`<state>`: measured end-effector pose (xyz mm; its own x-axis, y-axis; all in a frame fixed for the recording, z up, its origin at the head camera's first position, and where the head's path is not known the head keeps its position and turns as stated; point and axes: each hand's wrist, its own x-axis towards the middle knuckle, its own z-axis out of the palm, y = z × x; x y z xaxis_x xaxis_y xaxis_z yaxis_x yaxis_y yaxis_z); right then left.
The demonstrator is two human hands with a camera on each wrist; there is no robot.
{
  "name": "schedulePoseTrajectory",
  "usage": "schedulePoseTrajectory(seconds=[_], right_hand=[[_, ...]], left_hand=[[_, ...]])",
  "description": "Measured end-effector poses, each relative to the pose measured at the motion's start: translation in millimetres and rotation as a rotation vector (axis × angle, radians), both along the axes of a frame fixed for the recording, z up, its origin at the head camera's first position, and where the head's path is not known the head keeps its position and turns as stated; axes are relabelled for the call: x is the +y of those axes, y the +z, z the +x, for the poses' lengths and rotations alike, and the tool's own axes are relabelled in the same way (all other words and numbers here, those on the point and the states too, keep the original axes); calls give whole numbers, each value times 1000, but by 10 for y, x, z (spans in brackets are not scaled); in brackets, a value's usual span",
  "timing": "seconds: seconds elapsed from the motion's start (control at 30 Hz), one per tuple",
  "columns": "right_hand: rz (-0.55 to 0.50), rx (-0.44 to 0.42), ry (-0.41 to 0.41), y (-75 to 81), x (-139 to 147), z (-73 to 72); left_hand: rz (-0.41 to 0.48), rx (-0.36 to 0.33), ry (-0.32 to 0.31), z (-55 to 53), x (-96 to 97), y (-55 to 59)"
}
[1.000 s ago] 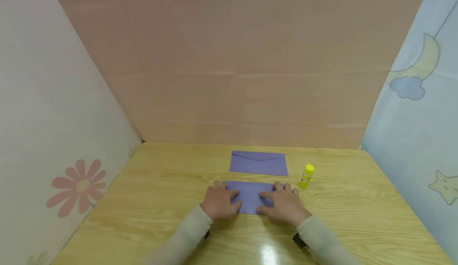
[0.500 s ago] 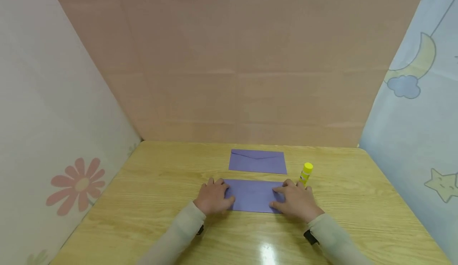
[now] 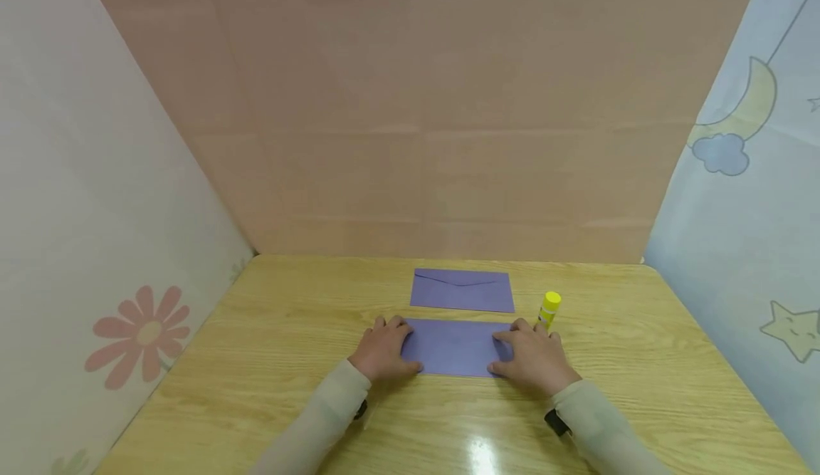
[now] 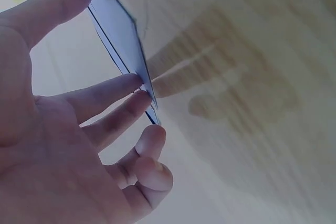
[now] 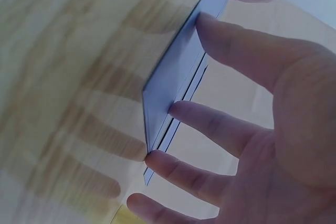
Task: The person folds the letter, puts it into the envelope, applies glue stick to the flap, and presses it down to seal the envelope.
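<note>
A plain purple rectangle of paper [image 3: 456,349] lies lengthwise on the table between my two hands. My left hand [image 3: 382,354] rests on its left end, thumb by the near edge and fingertips toward the far edge. Mirroring this, my right hand [image 3: 537,357] touches the right end with its thumb and fingers spread. In the left wrist view, fairly straight fingers meet the paper [image 4: 122,30] at its end. The right wrist view shows thumb and fingertips on the paper [image 5: 170,74] surface. Beyond it lies a purple envelope [image 3: 463,295] with its V-shaped flap showing.
A yellow glue stick [image 3: 549,306] stands just past my right hand, which hides its base. The wooden table [image 3: 307,304] meets a brown back panel [image 3: 448,176] and printed side panels. A black band shows at each wrist below pale sleeves.
My hands have spread apart from nearer the paper's middle out to its two ends. The right hand now overlaps the lower part of the glue stick. The paper stays nearly in place.
</note>
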<state>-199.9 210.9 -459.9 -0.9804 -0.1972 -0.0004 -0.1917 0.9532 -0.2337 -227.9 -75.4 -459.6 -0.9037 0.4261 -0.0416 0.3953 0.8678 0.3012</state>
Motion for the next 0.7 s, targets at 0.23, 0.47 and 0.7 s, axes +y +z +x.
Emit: schedulePoseTrajectory(seconds=[0.23,0.47,0.7], right_hand=[[-32,-9,8,23,-15,-45],[-37,-9,23,44,-31,-103],[-190,90,68,191,33,-63]], left_hand=[[18,-20,26,-35,0,24],[39,-33,55,-103,-15,33],[80,18,25,-147,-149,-22]])
